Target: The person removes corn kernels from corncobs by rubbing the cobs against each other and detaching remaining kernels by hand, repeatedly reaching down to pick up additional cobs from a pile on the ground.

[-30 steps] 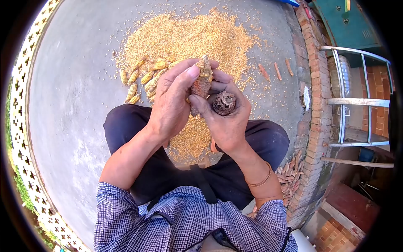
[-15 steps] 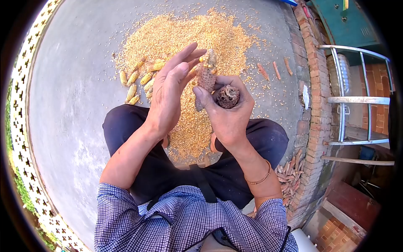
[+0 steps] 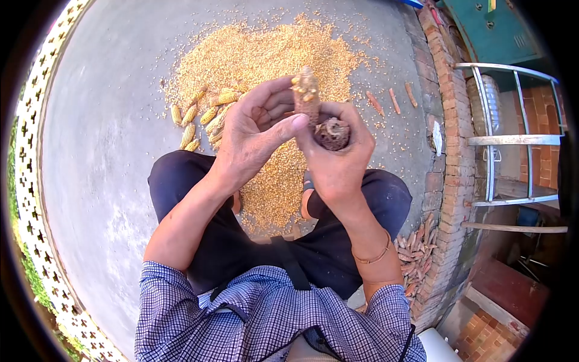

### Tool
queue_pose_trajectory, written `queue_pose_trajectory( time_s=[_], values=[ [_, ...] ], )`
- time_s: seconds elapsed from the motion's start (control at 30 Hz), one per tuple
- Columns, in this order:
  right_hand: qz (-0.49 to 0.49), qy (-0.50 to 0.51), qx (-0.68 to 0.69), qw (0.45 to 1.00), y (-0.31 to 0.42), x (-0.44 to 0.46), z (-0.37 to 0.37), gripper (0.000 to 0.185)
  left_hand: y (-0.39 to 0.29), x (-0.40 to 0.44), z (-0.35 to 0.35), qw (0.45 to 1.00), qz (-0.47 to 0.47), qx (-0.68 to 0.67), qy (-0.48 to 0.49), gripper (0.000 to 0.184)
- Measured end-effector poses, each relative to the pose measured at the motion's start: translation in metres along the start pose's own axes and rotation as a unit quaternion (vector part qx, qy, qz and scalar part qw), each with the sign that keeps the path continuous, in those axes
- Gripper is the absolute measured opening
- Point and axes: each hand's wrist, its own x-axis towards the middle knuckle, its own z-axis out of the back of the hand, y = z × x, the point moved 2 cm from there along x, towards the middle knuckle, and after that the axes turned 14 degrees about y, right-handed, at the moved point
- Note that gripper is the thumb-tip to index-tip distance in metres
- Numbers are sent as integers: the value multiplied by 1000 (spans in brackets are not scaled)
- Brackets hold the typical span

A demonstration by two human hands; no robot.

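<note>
My right hand is closed round a dark, bare corncob, its broken end facing up. The same hand pinches an upright, mostly stripped corncob with some yellow kernels near its tip. Just left of that cob is my left hand, fingers curved and apart, its thumb at the cob's lower side; nothing is gripped in it. Beneath the hands, loose kernels lie between my feet. Beyond them spreads a large kernel heap. Several yellow corn ears rest left of the hands.
Several bare cobs lie on the grey floor at the right. More cobs are piled against a low brick edge. Beyond it stand a metal rack and a green cabinet. A patterned wall runs along the left.
The left hand closed on the kernelled cob, opened away from it, and has come back beside it. The right hand, with both cobs, has shifted slightly right.
</note>
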Motion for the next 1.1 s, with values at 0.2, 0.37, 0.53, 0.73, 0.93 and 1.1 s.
queue_pose_trajectory(
  time_s=[0.2, 0.37, 0.53, 0.73, 0.93, 1.1],
  values=[
    [-136, -85, -161, 974, -11, -3, 152, 20, -17, 3, 37, 985, -21, 150, -80, 52],
    [-376, 13, -478, 794, -139, -183, 312, 33, -67, -19, 109, 976, -67, 140, -151, 41],
    [-594, 1, -500, 630, -166, -477, 408, 37, -31, -98, 201, 946, 65, 181, -260, 41],
    [-608, -152, -387, 676, -138, -504, 396, 30, 133, -211, 293, 899, 257, 180, -306, 36],
    [-300, -284, -266, 871, -91, -250, 274, 28, 241, -288, 299, 815, 408, 267, -314, 35],
    [-134, -177, -373, 901, -24, -158, 141, 27, 278, -308, 287, 776, 451, 295, -327, 34]
  ],
)
